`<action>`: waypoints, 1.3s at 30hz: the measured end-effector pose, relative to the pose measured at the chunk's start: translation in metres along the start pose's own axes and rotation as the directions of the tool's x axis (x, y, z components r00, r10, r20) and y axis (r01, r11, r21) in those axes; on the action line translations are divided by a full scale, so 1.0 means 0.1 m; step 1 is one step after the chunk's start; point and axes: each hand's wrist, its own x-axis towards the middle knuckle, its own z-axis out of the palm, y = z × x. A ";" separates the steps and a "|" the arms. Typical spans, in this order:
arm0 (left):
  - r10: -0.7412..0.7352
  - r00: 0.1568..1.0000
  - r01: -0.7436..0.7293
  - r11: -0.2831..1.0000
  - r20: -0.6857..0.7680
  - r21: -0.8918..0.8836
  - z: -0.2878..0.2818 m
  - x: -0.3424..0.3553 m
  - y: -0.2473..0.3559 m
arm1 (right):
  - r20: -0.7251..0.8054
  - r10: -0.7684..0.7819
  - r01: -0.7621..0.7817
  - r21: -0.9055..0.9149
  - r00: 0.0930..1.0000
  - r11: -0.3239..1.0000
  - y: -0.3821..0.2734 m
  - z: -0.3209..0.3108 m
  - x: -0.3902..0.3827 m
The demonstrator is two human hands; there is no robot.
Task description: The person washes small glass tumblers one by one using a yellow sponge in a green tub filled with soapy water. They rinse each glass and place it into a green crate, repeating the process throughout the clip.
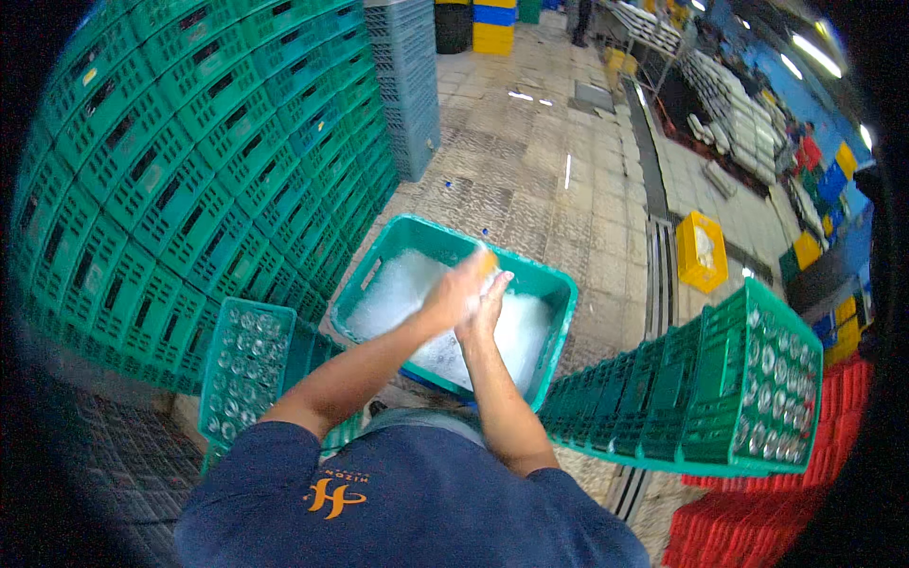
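Both of my hands meet over a teal plastic tub (554, 284) filled with white foamy water (402, 284). My left hand (456, 287) is closed around a small orange thing (488, 259) of which only the tip shows. My right hand (489, 301) presses against the left one from the right, its foam-covered fingers pointing up toward the orange tip. Whether the right hand also grips it is hidden. Both forearms are bare and reach forward from my dark blue shirt (407, 502).
A tall wall of stacked green crates (189, 161) fills the left. A green crate of clear glasses (241, 364) stands at my lower left, and stacked green crates with glasses (748, 388) at my right over red crates (757, 521). A yellow crate (703, 251) sits on the tiled floor.
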 end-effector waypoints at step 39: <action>-0.277 0.956 0.219 0.892 -0.095 -0.395 0.19 -0.20 -0.26 | 0.038 0.054 -0.046 -0.197 0.998 0.979 -0.19 0.13 0.20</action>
